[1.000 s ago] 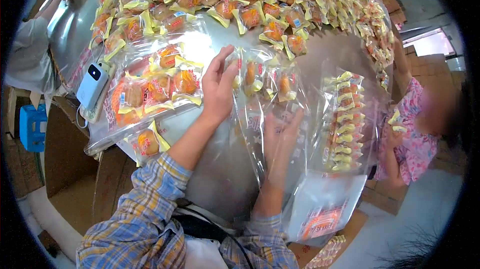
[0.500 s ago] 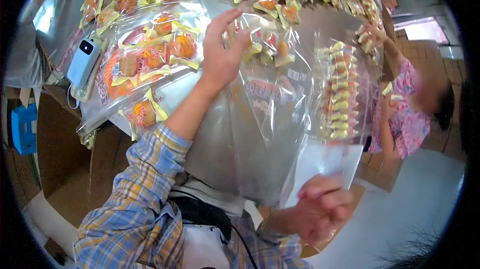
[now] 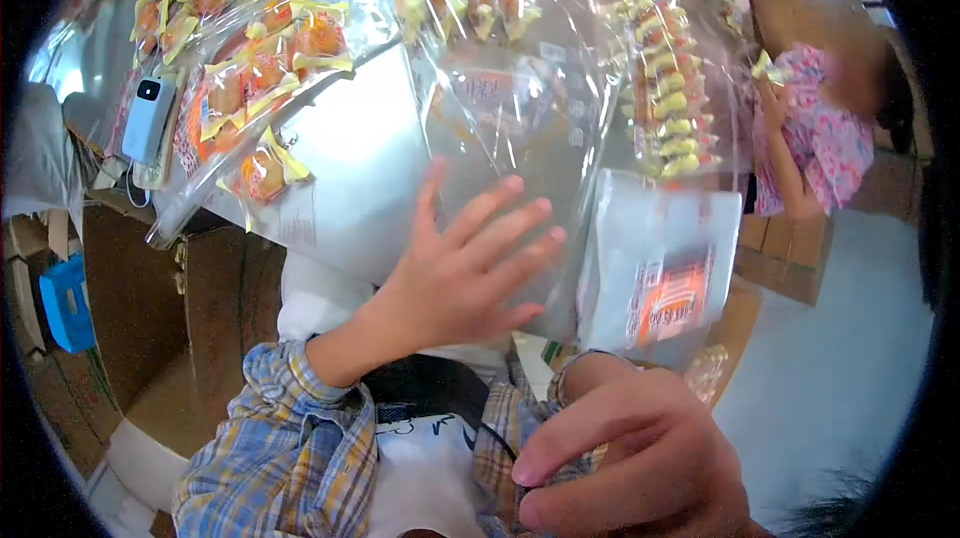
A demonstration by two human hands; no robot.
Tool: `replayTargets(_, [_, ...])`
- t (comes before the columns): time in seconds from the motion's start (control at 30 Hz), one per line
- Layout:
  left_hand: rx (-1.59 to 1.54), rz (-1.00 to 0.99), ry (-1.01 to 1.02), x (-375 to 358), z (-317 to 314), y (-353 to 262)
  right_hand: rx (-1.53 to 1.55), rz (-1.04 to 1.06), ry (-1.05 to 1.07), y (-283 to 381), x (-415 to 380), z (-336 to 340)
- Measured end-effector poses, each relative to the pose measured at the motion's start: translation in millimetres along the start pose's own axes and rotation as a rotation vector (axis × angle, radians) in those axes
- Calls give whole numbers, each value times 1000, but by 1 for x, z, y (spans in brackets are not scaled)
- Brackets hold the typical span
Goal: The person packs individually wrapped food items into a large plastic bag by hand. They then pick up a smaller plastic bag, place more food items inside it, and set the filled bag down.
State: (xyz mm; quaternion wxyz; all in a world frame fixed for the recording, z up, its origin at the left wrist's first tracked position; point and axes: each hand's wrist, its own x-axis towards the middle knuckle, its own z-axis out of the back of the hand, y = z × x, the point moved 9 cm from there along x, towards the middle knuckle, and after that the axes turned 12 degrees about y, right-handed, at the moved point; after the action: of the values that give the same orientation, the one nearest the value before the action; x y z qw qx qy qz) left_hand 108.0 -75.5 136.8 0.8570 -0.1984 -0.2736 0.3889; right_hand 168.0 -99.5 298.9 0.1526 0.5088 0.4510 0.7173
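Observation:
My left hand (image 3: 465,273) is open with its fingers spread, over the near part of a clear plastic bag (image 3: 480,148). Several yellow-ended wrapped snacks (image 3: 485,3) are in a row at that bag's far end. Close to the camera, my right hand (image 3: 645,453) is curled, thumb and forefinger tips nearly together, with nothing visible in them. Beyond it lies a stack of white, orange-printed bags (image 3: 665,263). Another clear bag to the right has a column of wrapped snacks (image 3: 675,83).
A clear bag with wrapped snacks (image 3: 265,68) lies left, near a loose wrapped snack (image 3: 263,173) and a light-blue device with a cable (image 3: 148,128). More snacks pile up at the back. A person in a pink floral top (image 3: 815,128) works at the right. Cardboard (image 3: 135,298) stands lower left.
My left hand has come back from the wrapped snacks toward me, fingers spreading. My right hand has moved closer to the camera, uncovering the orange-printed bags. The view has shifted.

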Motion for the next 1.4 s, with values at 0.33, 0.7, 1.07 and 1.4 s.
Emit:
replayTargets(0.33, [78,60,-106,-56,17,16,-1086,-434,-130,-5,-112,75])
replayTargets(0.7, [57,0,-265,-130,71,7,-1002,-806,-395,-110,-217,64])
replayTargets(1.07, [13,-6,-212,-178,111,24,-1005,-631,-694,-40,-237,55])
replayTargets(1.4, [48,-36,-162,-233,114,1,-1171,-688,-697,17,-299,31])
